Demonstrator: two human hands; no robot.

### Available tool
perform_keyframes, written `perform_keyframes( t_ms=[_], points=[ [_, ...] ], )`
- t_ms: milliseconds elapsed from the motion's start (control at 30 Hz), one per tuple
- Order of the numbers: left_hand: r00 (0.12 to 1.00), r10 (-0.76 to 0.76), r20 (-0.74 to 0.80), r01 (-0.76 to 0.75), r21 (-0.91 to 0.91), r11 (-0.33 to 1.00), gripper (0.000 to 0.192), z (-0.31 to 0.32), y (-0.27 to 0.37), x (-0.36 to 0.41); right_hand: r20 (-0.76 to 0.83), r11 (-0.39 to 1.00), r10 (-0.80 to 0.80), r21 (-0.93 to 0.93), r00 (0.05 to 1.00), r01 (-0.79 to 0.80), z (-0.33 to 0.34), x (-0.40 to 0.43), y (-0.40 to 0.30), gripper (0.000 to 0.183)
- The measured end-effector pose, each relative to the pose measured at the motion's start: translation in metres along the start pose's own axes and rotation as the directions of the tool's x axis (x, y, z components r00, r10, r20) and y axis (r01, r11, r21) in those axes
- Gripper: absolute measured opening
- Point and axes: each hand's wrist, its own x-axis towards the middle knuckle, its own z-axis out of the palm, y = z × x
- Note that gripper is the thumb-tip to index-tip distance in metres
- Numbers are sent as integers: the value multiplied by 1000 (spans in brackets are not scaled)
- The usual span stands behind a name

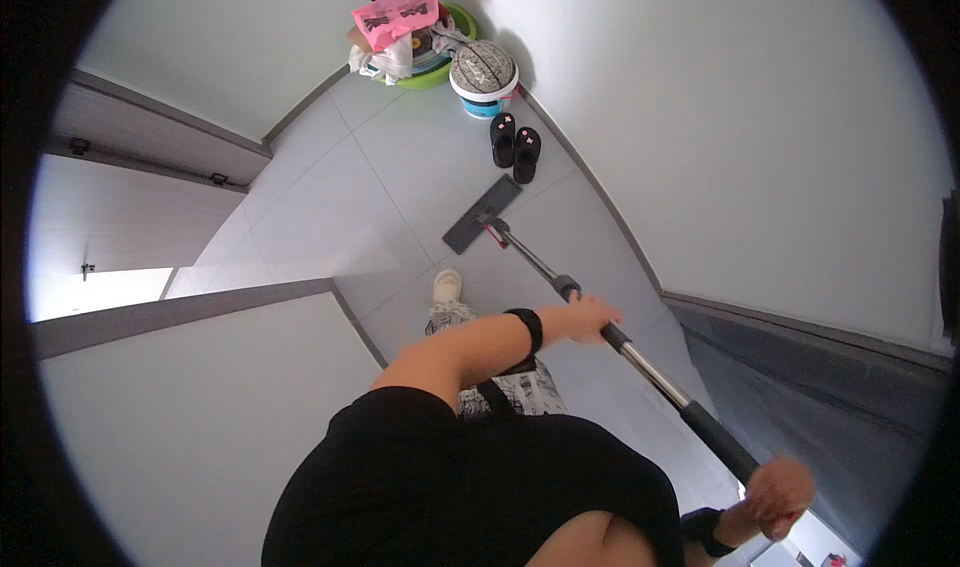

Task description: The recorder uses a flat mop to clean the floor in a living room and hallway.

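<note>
A flat mop with a steel pole [654,372] slants across the view from lower right to upper middle. My left hand [591,317] wraps the dark grip halfway along the pole. My right hand [780,496] is closed around the top end of the handle, beside the dark foam sleeve [716,439]. At the far end, the grey rectangular mop head [480,214] lies flat on the tiled floor [390,199]. A small red part shows near its joint. Black bands sit on both wrists.
Black clogs [514,149] stand just beyond the mop head. Behind them, a basketball [483,66] rests on a white bucket [481,105], beside a green basin [429,80] piled with cloths and a pink bag [397,13]. An open wooden door [142,210] is at left; a grey curtain-like panel [810,394] hangs right.
</note>
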Motion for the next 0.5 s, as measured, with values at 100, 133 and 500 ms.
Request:
perform_keyframes(
  t_ms=[100,133,500],
  points=[
    [995,96,26,-94,-58,994,48,37,34,5,-3,984,-107,146,994,106,-1,-27,-21,40],
    [993,118,-6,-118,-104,988,45,42,53,-2,-63,956,-192,215,979,201,2,-27,-34,39],
    [887,251,-388,-343,-188,920,27,31,47,4,-727,998,-42,-69,686,-12,-29,-71,-35,39]
  ],
)
